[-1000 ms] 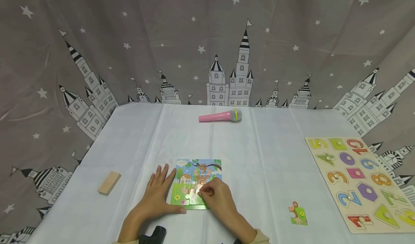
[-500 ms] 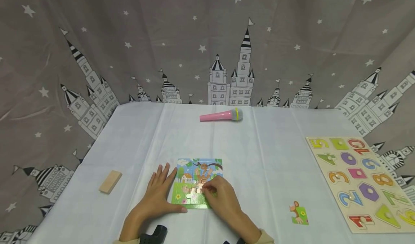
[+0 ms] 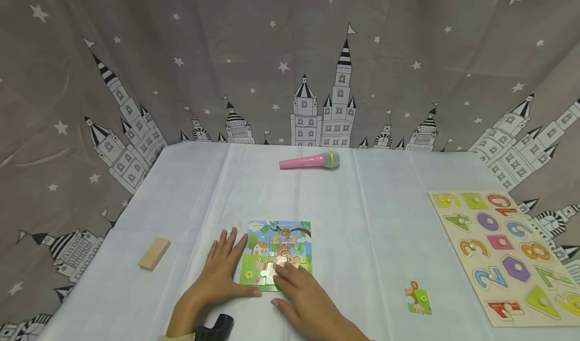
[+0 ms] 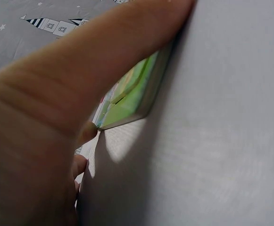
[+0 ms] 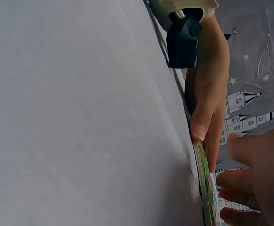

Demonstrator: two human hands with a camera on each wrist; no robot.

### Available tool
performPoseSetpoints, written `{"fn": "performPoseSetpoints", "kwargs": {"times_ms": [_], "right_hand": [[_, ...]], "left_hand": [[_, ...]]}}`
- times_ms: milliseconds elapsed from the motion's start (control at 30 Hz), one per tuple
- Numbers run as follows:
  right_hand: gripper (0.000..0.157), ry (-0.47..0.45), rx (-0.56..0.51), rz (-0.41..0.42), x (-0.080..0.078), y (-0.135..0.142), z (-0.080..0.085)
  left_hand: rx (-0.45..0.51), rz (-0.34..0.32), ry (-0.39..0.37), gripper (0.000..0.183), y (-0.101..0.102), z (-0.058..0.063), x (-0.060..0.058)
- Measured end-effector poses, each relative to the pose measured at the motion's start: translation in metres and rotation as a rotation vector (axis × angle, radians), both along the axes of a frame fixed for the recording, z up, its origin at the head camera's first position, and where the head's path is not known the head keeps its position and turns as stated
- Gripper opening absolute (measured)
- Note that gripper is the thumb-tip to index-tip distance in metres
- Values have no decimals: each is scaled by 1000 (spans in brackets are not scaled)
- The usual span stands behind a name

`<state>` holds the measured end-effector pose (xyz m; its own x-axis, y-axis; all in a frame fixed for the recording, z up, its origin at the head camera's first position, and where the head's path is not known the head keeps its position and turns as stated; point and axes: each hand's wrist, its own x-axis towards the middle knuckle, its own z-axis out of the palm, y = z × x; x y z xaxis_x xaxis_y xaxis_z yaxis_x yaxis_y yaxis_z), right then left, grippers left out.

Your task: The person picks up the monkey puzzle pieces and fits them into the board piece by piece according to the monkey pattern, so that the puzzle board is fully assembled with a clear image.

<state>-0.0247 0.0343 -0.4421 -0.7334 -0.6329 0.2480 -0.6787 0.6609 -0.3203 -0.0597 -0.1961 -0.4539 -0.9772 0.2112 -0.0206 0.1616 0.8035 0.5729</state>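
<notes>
A jigsaw puzzle (image 3: 259, 265) in a thin tray, with a monkey, a house and green grass on it, lies flat near the front of the table. My left hand (image 3: 217, 273) is spread at its left side, the index fingertip at the left edge and the thumb along the front edge. Over the lower right part of the puzzle lies my right hand (image 3: 308, 295), fingers extended, covering that corner. In the left wrist view the tray's corner (image 4: 127, 106) shows beneath the thumb. Off to the right rests a loose jigsaw piece (image 3: 421, 300) with part of a monkey.
A wooden number-and-shape board (image 3: 480, 250) lies at the right edge of the table. Behind the puzzle is a pink toy microphone (image 3: 303, 162). A plain wooden block (image 3: 154, 254) sits on the left. A grey castle-print curtain (image 3: 254, 44) hangs behind the white tablecloth (image 3: 362, 215).
My right hand has gone from a pinch over the puzzle's lower right to extended fingers and has moved slightly toward the front. The left hand stays in place.
</notes>
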Motion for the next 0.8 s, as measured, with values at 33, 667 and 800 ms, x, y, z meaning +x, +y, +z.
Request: {"fn": "performPoseSetpoints", "kwargs": {"times_ms": [33,667,800], "right_hand": [[45,3,12,12,0,0,-1],[51,-14,135,64,0,-3,1],[49,9,125,56,0,-2,2]], "left_hand": [[1,-1,0,123,0,0,0],[1,0,-1,123,-1,0,1],[19,-3,18,122,-1,-1,1]]}}
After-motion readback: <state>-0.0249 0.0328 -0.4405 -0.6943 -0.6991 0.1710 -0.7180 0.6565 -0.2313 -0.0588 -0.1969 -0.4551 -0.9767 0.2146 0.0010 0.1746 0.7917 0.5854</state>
